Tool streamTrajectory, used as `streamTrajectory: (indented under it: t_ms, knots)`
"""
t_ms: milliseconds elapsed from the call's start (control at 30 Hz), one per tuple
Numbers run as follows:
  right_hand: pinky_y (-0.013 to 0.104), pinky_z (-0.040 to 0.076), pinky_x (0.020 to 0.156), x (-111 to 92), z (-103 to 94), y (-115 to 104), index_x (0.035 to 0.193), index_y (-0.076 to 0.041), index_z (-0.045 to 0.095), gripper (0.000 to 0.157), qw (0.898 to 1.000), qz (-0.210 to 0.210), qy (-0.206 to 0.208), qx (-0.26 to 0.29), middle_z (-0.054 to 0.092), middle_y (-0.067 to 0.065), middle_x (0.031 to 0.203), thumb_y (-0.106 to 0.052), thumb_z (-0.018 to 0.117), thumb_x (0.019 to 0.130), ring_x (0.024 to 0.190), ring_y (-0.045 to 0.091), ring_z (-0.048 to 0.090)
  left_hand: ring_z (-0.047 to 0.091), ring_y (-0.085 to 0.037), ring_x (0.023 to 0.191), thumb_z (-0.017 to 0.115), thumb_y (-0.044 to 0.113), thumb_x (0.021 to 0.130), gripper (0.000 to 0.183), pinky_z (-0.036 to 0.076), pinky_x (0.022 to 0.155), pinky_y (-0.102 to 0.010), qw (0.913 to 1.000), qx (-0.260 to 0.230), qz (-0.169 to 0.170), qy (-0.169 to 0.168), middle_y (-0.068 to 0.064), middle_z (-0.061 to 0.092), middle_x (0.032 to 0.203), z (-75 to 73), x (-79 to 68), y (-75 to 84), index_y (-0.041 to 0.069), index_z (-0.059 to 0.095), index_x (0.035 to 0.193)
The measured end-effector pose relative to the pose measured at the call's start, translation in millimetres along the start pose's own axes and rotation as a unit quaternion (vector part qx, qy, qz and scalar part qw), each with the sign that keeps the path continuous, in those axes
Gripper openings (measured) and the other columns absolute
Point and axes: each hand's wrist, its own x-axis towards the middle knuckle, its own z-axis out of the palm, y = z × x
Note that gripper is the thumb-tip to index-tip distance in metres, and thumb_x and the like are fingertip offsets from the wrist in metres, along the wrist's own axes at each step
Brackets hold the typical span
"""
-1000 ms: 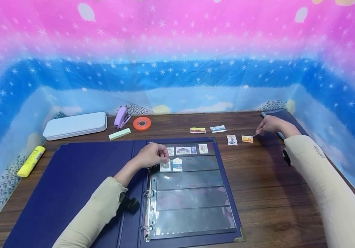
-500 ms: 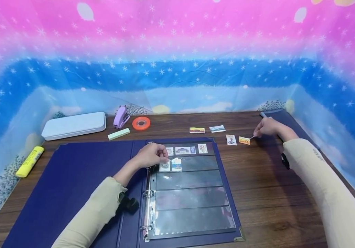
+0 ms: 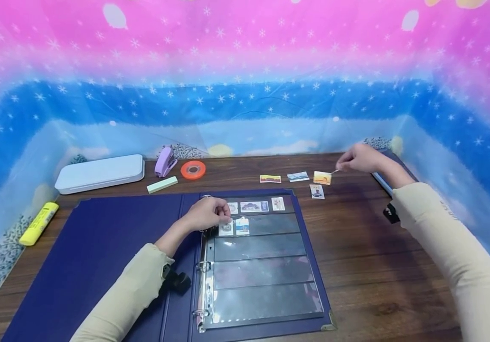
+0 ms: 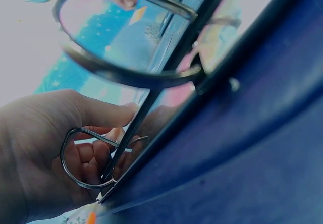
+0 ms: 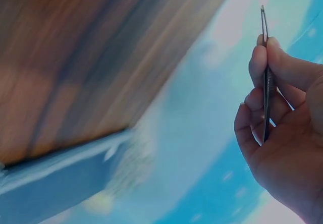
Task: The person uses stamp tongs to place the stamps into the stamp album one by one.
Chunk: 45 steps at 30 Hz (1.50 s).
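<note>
My right hand (image 3: 361, 158) grips a pair of slim metal tweezers (image 5: 267, 95) between thumb and fingers. At the tweezers' tips hangs an orange-yellow stamp (image 3: 322, 178), above the table's back right part. My left hand (image 3: 205, 212) is at the upper left of the black pocket page (image 3: 266, 273) in the open blue binder (image 3: 117, 251), thumb and index finger pinching at the edge of the second row. Beside those fingertips are a pale stamp (image 3: 225, 227) and a blue-white stamp (image 3: 242, 226). More stamps fill the top row, partly hidden by the left hand. Metal rings (image 4: 86, 158) stand beside the left fingers.
Loose on the table lie a red-yellow stamp (image 3: 270, 179), a grey-blue stamp (image 3: 298, 176) and a white stamp (image 3: 316, 192). Along the back are a white case (image 3: 99, 174), purple stapler (image 3: 165, 162), green block (image 3: 162, 185) and orange tape roll (image 3: 193, 169). A yellow glue stick (image 3: 39, 223) lies left.
My right hand has lifted the orange-yellow stamp with the tweezers and moved it up and left, away from its place beside the white stamp. The left hand stays at the page.
</note>
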Motion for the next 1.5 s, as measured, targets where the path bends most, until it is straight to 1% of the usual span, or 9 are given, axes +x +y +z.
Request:
streamTrajectory:
  t_ms: [67,167,267,433,533,733,867,1000,1500]
  knots:
    - [0.028,0.039,0.059,6.9,5.5,-18.9,0.105,0.000,0.069,0.024,1.000,-0.021,-0.006,0.000,0.071,0.016,0.095,-0.015,0.057,0.090,0.054,0.009,0.042,0.048,-0.010,0.058,0.067,0.015,0.083,0.007,0.039,0.063,-0.025,1.0000,0.003,0.006,0.000,0.001,0.057,0.067,-0.9,0.0,-0.5,0.010,0.064,0.080]
    - [0.026,0.041,0.061,17.9,20.2,-45.9,0.106,0.000,0.069,0.025,0.998,-0.053,-0.024,0.006,0.071,0.016,0.097,-0.015,0.058,0.090,0.056,0.007,0.046,0.047,-0.010,0.057,0.066,0.014,0.084,0.006,0.039,0.063,-0.025,0.9999,0.006,0.015,-0.001,0.001,0.057,0.067,-2.2,-0.5,-0.6,0.010,0.064,0.080]
    - [0.025,0.041,0.060,27.2,38.1,-69.6,0.105,0.000,0.069,0.024,0.996,-0.081,-0.042,0.021,0.072,0.018,0.092,-0.015,0.059,0.090,0.053,0.007,0.044,0.047,-0.009,0.057,0.065,0.015,0.085,0.007,0.039,0.063,-0.025,0.9998,0.010,0.018,-0.003,0.002,0.056,0.067,-2.9,-1.2,0.0,0.010,0.064,0.080]
    - [0.026,0.037,0.059,37.1,63.5,-98.5,0.097,-0.003,0.073,0.019,0.992,-0.119,-0.041,0.018,0.072,0.015,0.081,-0.014,0.060,0.090,0.049,0.007,0.037,0.046,-0.009,0.056,0.064,0.017,0.086,0.010,0.039,0.062,-0.024,0.9996,0.018,0.020,-0.001,0.002,0.055,0.066,-2.7,-1.9,1.2,0.010,0.063,0.080]
    - [0.025,0.037,0.061,38.7,73.9,-109.6,0.093,-0.004,0.074,0.017,0.992,-0.118,-0.044,0.014,0.073,0.012,0.084,-0.014,0.060,0.090,0.049,0.007,0.036,0.046,-0.009,0.056,0.064,0.019,0.086,0.011,0.038,0.061,-0.024,0.9995,0.023,0.022,-0.001,0.002,0.056,0.066,-1.4,-1.0,0.2,0.010,0.063,0.080]
    - [0.023,0.036,0.058,35.7,91.5,-119.0,0.091,-0.006,0.075,0.016,0.991,-0.117,-0.060,0.019,0.074,0.009,0.087,-0.013,0.061,0.089,0.049,0.007,0.037,0.045,-0.009,0.056,0.064,0.019,0.087,0.011,0.039,0.061,-0.024,0.9995,0.023,0.024,-0.002,0.002,0.056,0.067,-0.3,-0.1,-1.4,0.010,0.063,0.080]
    - [0.021,0.040,0.060,32.6,99.4,-121.2,0.090,-0.006,0.076,0.014,0.989,-0.131,-0.070,0.024,0.074,0.008,0.084,-0.013,0.063,0.087,0.058,0.004,0.054,0.045,-0.009,0.056,0.063,0.019,0.087,0.012,0.039,0.061,-0.024,0.9994,0.024,0.023,-0.003,0.002,0.056,0.067,-1.4,-0.5,-1.1,0.010,0.063,0.080]
    - [0.021,0.045,0.064,31.0,103.5,-122.1,0.092,-0.007,0.075,0.015,0.986,-0.142,-0.084,0.028,0.074,0.008,0.087,-0.013,0.063,0.087,0.070,0.008,0.065,0.045,-0.009,0.056,0.063,0.019,0.087,0.012,0.039,0.061,-0.024,0.9993,0.026,0.026,-0.003,0.002,0.056,0.067,-1.6,-0.3,-1.7,0.010,0.063,0.080]
    - [0.021,0.047,0.067,27.8,105.4,-124.7,0.090,-0.009,0.076,0.013,0.982,-0.153,-0.106,0.031,0.074,0.006,0.082,-0.013,0.065,0.086,0.072,0.007,0.065,0.045,-0.008,0.055,0.063,0.020,0.086,0.012,0.038,0.060,-0.023,0.9995,0.022,0.022,0.000,0.002,0.057,0.066,-1.9,-0.1,-1.4,0.010,0.063,0.079]
